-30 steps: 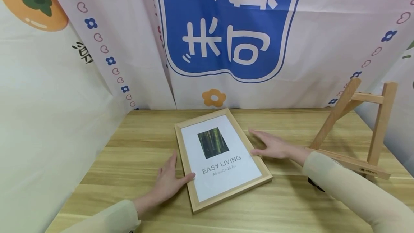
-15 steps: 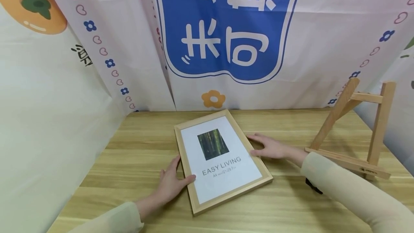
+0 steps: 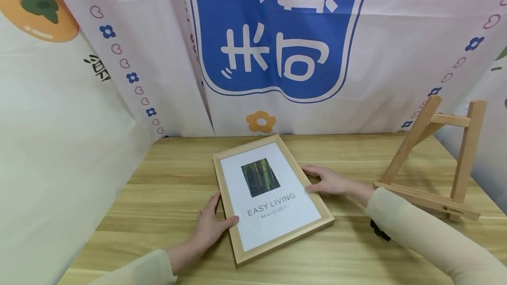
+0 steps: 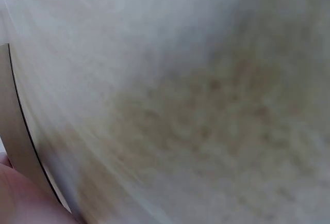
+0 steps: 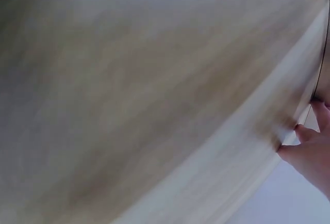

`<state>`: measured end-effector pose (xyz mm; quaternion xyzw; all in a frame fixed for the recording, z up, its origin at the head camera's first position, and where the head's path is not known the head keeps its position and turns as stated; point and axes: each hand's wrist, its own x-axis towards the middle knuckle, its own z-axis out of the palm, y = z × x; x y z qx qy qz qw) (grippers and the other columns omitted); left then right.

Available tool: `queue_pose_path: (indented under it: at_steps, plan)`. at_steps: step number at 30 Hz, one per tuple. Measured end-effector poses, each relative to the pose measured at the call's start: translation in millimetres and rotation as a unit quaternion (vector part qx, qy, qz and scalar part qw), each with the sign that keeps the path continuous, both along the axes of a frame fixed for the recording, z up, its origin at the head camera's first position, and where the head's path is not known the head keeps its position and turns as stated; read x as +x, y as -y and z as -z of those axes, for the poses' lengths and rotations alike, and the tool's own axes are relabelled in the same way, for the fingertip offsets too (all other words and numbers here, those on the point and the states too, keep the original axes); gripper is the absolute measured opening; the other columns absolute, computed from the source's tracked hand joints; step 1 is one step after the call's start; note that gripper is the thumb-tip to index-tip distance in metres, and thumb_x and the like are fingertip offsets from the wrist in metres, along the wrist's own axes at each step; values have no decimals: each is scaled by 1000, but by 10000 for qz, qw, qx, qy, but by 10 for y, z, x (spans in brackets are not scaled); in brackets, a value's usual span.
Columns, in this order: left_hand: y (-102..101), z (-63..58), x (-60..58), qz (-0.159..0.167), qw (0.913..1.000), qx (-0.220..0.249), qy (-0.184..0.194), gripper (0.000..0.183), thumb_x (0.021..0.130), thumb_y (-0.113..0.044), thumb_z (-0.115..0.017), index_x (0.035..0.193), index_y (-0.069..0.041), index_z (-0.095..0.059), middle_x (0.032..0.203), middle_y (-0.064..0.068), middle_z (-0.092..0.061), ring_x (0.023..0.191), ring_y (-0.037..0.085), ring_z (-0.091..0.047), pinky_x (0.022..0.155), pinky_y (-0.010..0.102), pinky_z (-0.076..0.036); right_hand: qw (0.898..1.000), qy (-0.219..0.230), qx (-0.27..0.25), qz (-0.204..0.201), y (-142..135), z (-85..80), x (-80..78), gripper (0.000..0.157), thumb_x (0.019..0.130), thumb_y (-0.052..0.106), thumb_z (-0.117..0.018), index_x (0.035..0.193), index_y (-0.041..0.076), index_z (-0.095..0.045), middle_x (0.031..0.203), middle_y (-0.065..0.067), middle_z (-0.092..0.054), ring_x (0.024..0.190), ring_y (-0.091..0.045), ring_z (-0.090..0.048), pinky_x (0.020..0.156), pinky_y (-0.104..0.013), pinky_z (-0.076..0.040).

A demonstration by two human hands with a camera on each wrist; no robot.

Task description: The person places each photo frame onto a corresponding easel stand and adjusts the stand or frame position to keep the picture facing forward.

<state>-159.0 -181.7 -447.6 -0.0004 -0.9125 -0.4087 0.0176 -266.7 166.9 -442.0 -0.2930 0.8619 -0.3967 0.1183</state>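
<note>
A light wooden picture frame (image 3: 284, 242) lies face up and slanted on the table. Behind its front sits a white sheet with a dark forest picture and the words "EASY LIVING". My left hand (image 3: 207, 228) grips its left side, the thumb lapping over the border and the fingers along the outer edge. On the opposite side my right hand (image 3: 328, 181) holds the right border, thumb on top and fingers against the side. In the left wrist view, the left hand (image 4: 31, 201) is at the frame's edge (image 4: 20, 126). Fingertips of the right hand (image 5: 309, 149) show in the right wrist view.
A wooden tabletop easel (image 3: 463, 162) stands at the right, beyond my right forearm. White printed cloth (image 3: 396, 56) hangs behind and beside the wood-grain table (image 3: 158, 179). A small black object (image 3: 379, 231) shows under my right sleeve.
My right hand has closed in on the frame's right border, its fingers drawing together. The left hand has settled slightly against the left edge. The frame and easel have hardly moved.
</note>
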Motion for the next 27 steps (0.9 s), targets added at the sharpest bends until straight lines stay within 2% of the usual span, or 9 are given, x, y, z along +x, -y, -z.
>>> queue_pose_path:
  at_steps: [6, 12, 17, 20, 24, 27]
  plan:
    - [-11, -9, -5, -60, 9999, 101, 49, 87, 72, -25, -75, 138, 4, -26, 139, 24, -28, 129, 38, -17, 103, 56, 1, 9989, 299, -341, 78, 31, -2, 18, 70, 80, 13, -67, 136, -6, -29, 139, -25, -27, 127, -37, -24, 103, -49, -19]
    - [-31, -21, -14, -178, 9988, 345, 312, 84, 74, -21, -72, 140, 1, -24, 142, 21, -24, 131, 35, -12, 104, 53, 5, 9978, 351, -568, 39, 61, 14, 23, 69, 79, 5, -65, 135, -11, -27, 137, -27, -28, 126, -38, -26, 103, -49, -19]
    - [-57, -63, 7, -265, 9957, 816, 345, 84, 74, -12, -71, 141, 0, -21, 142, 23, -21, 131, 36, -13, 106, 50, -6, 9958, 575, -701, 150, 90, -16, 41, 69, 81, 3, -63, 136, -10, -24, 137, -26, -29, 126, -37, -25, 104, -48, -17]
    - [-69, -80, 27, -315, 9928, 1095, 373, 85, 74, -8, -70, 142, -1, -19, 143, 23, -19, 130, 37, -15, 105, 48, -14, 9914, 847, -990, 116, 117, -49, 63, 71, 80, -2, -61, 137, -10, -19, 138, -27, -26, 126, -38, -24, 103, -47, -20]
    - [-76, -88, 43, -340, 9910, 1244, 356, 87, 73, -7, -70, 143, -4, -18, 144, 21, -19, 131, 35, -14, 106, 47, -13, 9810, 1225, -1505, 55, 149, -70, 88, 74, 79, -10, -57, 138, -10, -13, 140, -27, -18, 125, -39, -26, 100, -45, -27]
    - [-78, -96, 53, -354, 9900, 1315, 354, 88, 72, -6, -71, 143, -5, -18, 144, 21, -19, 131, 36, -14, 106, 48, -12, 9773, 1355, -1622, 137, 157, -56, 101, 75, 78, -12, -57, 139, -9, -12, 140, -26, -17, 122, -39, -30, 98, -40, -32]
